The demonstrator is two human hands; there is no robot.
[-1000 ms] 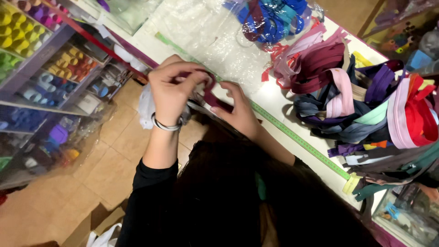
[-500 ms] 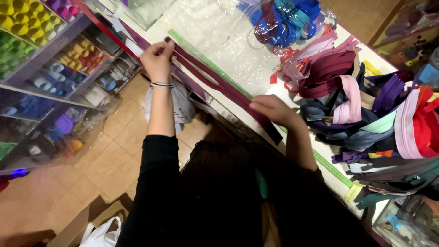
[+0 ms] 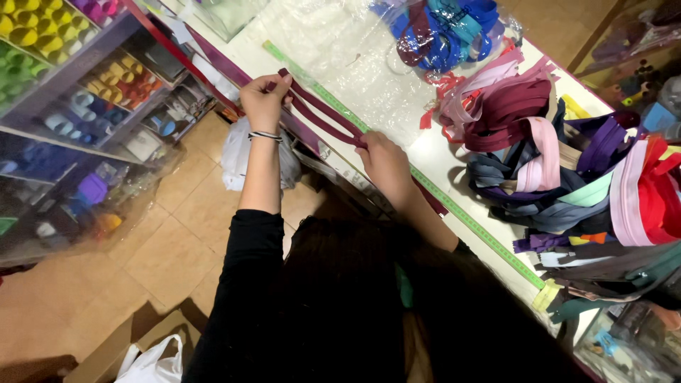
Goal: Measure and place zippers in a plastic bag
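Both hands stretch a dark maroon zipper tape [image 3: 323,113] along the near edge of the white worktop [image 3: 454,159], in the upper middle of the frame. The left hand [image 3: 264,99] is closed around one end of the tape, pinching it at the fingertips, with a striped bracelet [image 3: 264,135] on its wrist. The right hand [image 3: 383,162] lies lower and further right, its fingers curled over the tape's other end and pressing it down on the worktop. Between the two hands the tape runs in two strands, close together and slanting down to the right, just beside a green measuring tape [image 3: 425,188] fixed along the worktop's edge.

Further up, a sheet of clear plastic [image 3: 347,53] covers the worktop, and a bundle of blue zippers [image 3: 447,28] lies at the top. A heap of zippers in maroon, pink, grey, purple and red [image 3: 567,156] fills the right side. Shelves of coloured thread spools [image 3: 64,64] occupy the upper left, above a tiled floor [image 3: 142,241].
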